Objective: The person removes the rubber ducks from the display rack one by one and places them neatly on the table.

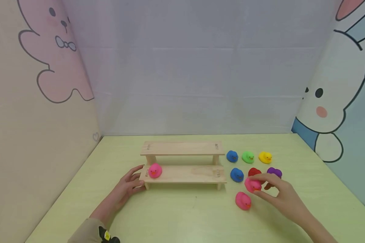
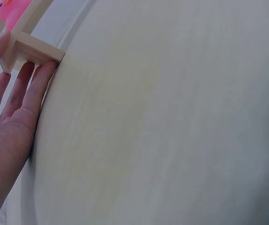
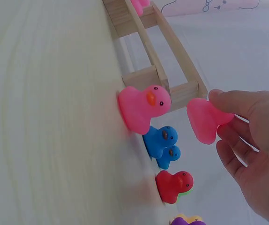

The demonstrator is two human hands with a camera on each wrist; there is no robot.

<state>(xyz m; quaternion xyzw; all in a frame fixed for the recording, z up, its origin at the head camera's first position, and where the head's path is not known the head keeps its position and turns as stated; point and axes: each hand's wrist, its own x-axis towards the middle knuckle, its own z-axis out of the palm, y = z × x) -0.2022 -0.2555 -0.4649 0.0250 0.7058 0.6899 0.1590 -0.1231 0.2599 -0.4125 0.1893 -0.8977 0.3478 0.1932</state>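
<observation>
My right hand pinches a pink rubber duck between thumb and fingers; the right wrist view shows this duck held above the table. Another pink duck sits on the table just in front of it. At the left end of a two-step wooden shelf, my left hand rests its extended fingers against the lower step. In the left wrist view, the fingertips touch the shelf's end. A third pink duck stands on the lower step close to that hand.
Right of the shelf stand two blue ducks, a green duck and a yellow duck. A red duck and a purple duck are partly hidden behind the right hand. Curtains with cartoon animals enclose the table.
</observation>
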